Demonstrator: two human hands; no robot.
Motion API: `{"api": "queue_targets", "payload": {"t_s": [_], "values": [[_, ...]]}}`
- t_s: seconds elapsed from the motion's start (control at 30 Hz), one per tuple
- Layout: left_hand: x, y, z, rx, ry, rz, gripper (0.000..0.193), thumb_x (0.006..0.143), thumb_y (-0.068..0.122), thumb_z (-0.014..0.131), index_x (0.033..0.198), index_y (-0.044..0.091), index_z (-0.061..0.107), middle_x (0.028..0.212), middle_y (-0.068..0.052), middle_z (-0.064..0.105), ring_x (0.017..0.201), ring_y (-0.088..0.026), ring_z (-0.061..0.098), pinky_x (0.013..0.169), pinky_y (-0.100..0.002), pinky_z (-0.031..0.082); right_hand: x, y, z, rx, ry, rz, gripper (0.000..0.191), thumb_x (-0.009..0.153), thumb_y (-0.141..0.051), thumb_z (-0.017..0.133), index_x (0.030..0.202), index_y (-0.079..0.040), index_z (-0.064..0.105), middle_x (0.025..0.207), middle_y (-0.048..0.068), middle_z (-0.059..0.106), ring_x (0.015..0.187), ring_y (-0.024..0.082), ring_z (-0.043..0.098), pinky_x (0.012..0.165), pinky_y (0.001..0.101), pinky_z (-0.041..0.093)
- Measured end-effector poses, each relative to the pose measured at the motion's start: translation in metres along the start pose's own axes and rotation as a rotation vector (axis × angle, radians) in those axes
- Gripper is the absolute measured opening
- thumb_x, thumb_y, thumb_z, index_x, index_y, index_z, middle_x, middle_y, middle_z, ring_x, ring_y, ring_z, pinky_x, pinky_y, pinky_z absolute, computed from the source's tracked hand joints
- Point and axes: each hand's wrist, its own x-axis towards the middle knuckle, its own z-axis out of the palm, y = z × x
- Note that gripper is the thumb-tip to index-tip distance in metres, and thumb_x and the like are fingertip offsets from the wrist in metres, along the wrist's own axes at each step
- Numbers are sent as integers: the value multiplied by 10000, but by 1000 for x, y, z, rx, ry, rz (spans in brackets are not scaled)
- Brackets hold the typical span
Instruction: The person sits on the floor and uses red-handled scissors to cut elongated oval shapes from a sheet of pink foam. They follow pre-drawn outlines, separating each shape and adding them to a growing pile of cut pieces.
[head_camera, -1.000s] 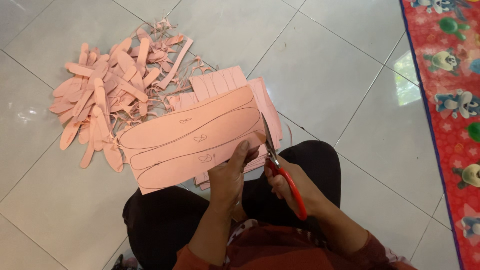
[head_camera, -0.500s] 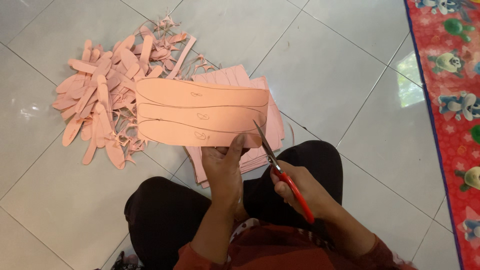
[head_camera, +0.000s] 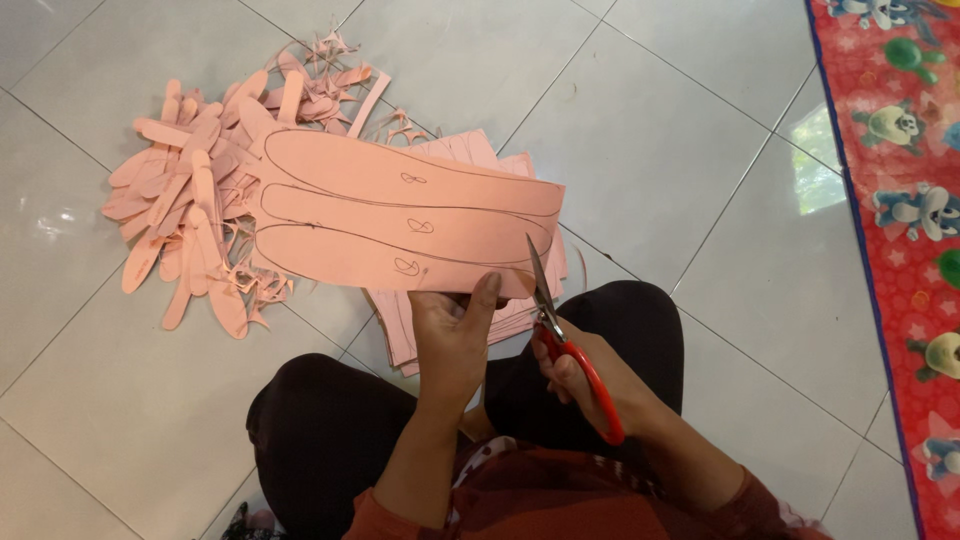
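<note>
A pink foam sheet (head_camera: 400, 225) marked with three long sole outlines is held above the tiled floor (head_camera: 650, 130), just in front of the seated person's knees. Its near edge is pinched by the left hand (head_camera: 455, 335): the thumb is laid on the sheet's upper face and the other fingers are curled beneath it, so the grip is closed on the sheet. The sheet is held roughly level, its long side running from the left towards the right of the view.

A pair of red-handled scissors (head_camera: 570, 350) is gripped by the right hand (head_camera: 590, 380), the fingers passed through the red loops and closed round them. The blades point away from the person and are met with the sheet's right end near its near corner; how far apart the blades stand cannot be told.

Beneath the held sheet, a stack of further pink sheets (head_camera: 470, 310) is laid flat on the floor, partly hidden by the hands. To the left, a heap of cut pink sole shapes and thin curled offcuts (head_camera: 195, 210) is spread over the tiles, its right side overlapped by the held sheet. Along the right edge of the floor, a red mat (head_camera: 900, 200) printed with cartoon figures is seen. The person's legs, in dark trousers (head_camera: 330, 430), are folded below the hands.
</note>
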Motion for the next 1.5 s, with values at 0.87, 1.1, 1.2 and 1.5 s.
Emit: {"api": "queue_targets", "payload": {"t_s": [0.87, 1.1, 1.2, 1.5], "values": [[15, 38, -27, 179, -294, -209, 400, 944, 189, 690, 1190, -69, 507, 944, -149, 719, 791, -171, 745, 679, -306, 678, -14, 12, -46, -373, -168, 106, 643, 855, -684, 577, 786, -44, 551, 586, 65, 491, 514, 193, 452, 473, 367, 412], [15, 44, -26, 204, -307, -290, 402, 915, 193, 700, 1171, -73, 541, 937, -159, 740, 789, -174, 773, 650, -269, 680, -15, 12, -43, -413, -150, 251, 527, 887, -557, 617, 745, -50, 595, 527, 59, 476, 465, 174, 429, 453, 379, 385], [15, 42, -28, 236, -304, -293, 448, 924, 206, 710, 1193, -96, 516, 942, -165, 737, 781, -173, 767, 654, -278, 674, -15, 15, -40, -417, -142, 272, 521, 920, -516, 609, 715, -38, 580, 507, 62, 444, 457, 176, 393, 448, 378, 374], [3, 10, -7, -56, 79, -59, 514, 976, 207, 661, 1348, -21, 389, 886, -115, 657, 696, -129, 687, 603, -254, 608, -13, 19, -31, -227, -31, 360, 482, 960, -467, 548, 729, -44, 560, 531, 20, 448, 481, 127, 431, 448, 344, 373]]}}
